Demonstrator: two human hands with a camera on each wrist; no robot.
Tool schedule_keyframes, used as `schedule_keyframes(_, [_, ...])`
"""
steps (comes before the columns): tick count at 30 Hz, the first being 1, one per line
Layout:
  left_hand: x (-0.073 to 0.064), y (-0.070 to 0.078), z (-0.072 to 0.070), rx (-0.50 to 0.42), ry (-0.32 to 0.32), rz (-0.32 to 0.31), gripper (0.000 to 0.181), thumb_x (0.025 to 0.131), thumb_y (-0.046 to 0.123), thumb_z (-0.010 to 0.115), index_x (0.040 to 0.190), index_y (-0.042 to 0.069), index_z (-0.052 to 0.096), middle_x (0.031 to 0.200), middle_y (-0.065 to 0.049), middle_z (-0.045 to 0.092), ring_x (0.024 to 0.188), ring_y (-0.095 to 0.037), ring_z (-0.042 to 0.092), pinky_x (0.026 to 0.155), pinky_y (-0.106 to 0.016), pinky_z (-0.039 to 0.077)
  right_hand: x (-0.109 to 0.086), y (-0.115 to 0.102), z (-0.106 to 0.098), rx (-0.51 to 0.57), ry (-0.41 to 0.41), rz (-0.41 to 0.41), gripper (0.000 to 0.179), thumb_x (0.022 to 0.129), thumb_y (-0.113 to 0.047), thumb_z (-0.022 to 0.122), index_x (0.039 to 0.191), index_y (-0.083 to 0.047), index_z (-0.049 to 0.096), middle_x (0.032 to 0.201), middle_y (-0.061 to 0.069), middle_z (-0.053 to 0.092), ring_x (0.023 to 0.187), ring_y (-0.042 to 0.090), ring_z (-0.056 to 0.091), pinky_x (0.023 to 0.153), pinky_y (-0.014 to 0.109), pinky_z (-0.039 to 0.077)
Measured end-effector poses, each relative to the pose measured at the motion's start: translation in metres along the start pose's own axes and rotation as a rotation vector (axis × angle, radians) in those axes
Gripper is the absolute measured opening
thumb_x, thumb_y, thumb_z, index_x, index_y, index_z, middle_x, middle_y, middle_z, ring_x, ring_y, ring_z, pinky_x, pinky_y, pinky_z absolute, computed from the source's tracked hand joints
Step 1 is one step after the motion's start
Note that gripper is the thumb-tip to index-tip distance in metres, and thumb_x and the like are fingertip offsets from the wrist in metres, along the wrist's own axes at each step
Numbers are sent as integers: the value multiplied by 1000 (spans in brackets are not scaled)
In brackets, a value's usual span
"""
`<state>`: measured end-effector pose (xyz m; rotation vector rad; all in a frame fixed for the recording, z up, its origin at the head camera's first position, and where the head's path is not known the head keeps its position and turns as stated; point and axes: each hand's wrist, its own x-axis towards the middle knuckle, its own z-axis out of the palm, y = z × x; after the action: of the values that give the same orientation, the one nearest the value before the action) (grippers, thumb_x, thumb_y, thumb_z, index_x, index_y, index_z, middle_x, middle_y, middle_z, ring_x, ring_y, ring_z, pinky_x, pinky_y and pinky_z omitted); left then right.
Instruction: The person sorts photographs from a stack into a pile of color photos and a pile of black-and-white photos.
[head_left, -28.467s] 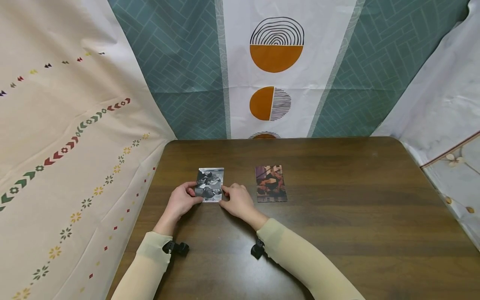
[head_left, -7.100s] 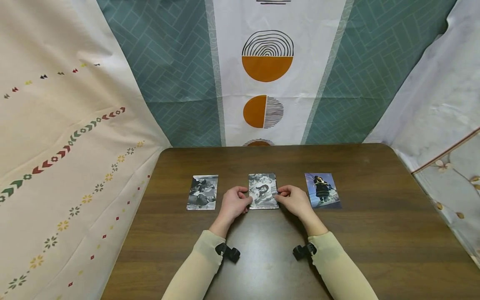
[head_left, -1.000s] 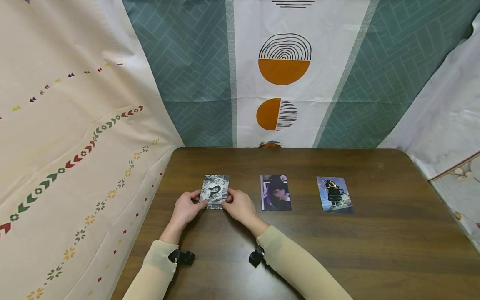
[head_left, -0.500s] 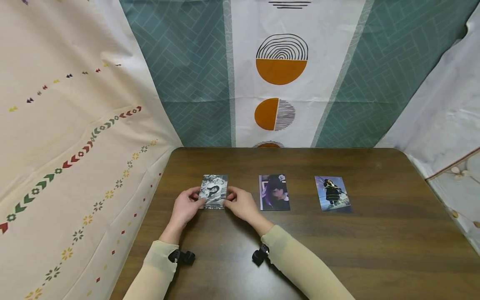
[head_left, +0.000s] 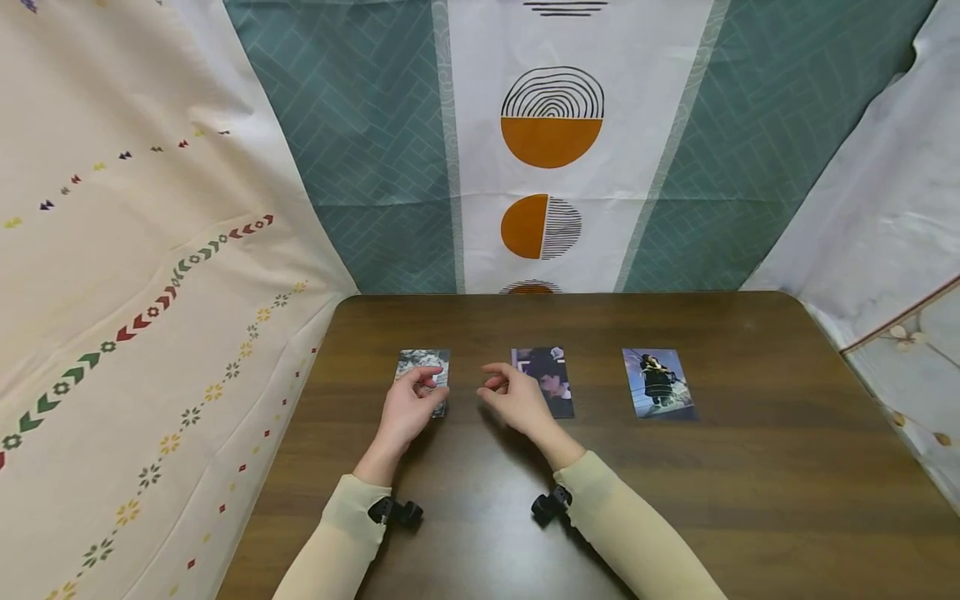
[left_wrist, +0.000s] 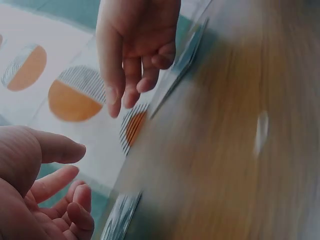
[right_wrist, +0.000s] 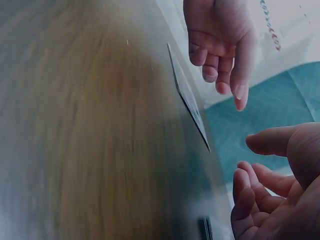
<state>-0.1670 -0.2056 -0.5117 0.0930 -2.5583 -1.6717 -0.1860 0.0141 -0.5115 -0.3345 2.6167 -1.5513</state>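
Note:
Three picture cards lie in a row on the table. On the left one, a black-and-white card (head_left: 423, 357), the lower part is hidden behind my left hand (head_left: 408, 408), which hovers over it. My right hand (head_left: 519, 404) is above the left side of the middle card, a purple one (head_left: 557, 403). Thumb and fingers are apart on both hands, with nothing between them. Seen from the right wrist, the left card (right_wrist: 190, 102) lies flat below the hands. To the right is a blue card (head_left: 658, 385) with a dark-clothed figure, away from both hands.
The brown wooden table (head_left: 750, 475) reaches to a patterned teal and white curtain (head_left: 375, 167) at the back. A cream cloth (head_left: 150, 292) hangs along the left side and a white cloth (head_left: 885, 217) on the right. Each wrist wears a small black camera (head_left: 397, 512).
Seconds ago the black-and-white card lay in the middle; it was then set on the left over another card. Both hands have now let go of it and moved right.

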Motion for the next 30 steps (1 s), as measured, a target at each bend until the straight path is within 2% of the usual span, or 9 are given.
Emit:
schedule_keyframes(5, [-1, 10, 25, -57, -59, 23, 36, 92, 6, 81, 126, -3, 73, 96, -8, 64, 73, -15, 54, 60, -24, 43, -3, 11, -20, -6, 36, 18, 40, 97, -17, 80, 133, -3, 71, 101, 3, 75, 88, 16, 69, 77, 35, 56])
schedule_keyframes(9, [-2, 17, 47, -60, -105, 42, 34, 91, 7, 81, 122, -4, 72, 93, -6, 66, 73, -14, 56, 61, -25, 45, -8, 20, -38, -19, 73, 56, 39, 96, -16, 80, 132, -4, 72, 100, 3, 75, 89, 19, 70, 76, 34, 56])
schedule_keyframes(14, [-3, 24, 71, -67, -154, 27, 34, 90, 7, 81, 120, -4, 71, 91, -6, 65, 69, -12, 57, 60, -24, 46, -14, 36, -61, -53, 105, 92, 36, 96, -17, 79, 129, -5, 73, 103, 7, 75, 92, 24, 69, 77, 36, 55])
schedule_keyframes(18, [-1, 25, 87, -28, -172, 8, 31, 89, 8, 81, 118, -1, 72, 88, -3, 64, 68, -10, 57, 62, -24, 47, -17, 48, -76, -78, 122, 120, 37, 96, -21, 80, 128, -5, 72, 105, 9, 75, 95, 26, 68, 80, 37, 54])
schedule_keyframes(25, [2, 27, 101, 48, -170, 12, 29, 87, 10, 82, 114, 2, 74, 84, 1, 63, 75, -11, 57, 75, -31, 49, -21, 65, -96, -112, 136, 174, 39, 96, -20, 79, 129, -2, 70, 106, 12, 74, 93, 27, 68, 78, 36, 54])
schedule_keyframes(30, [1, 29, 105, 39, -186, -3, 34, 87, 9, 81, 118, -1, 71, 84, -1, 61, 65, -11, 59, 67, -30, 51, -25, 74, -106, -110, 126, 190, 38, 96, -19, 79, 128, 0, 71, 106, 13, 74, 93, 27, 68, 80, 36, 54])
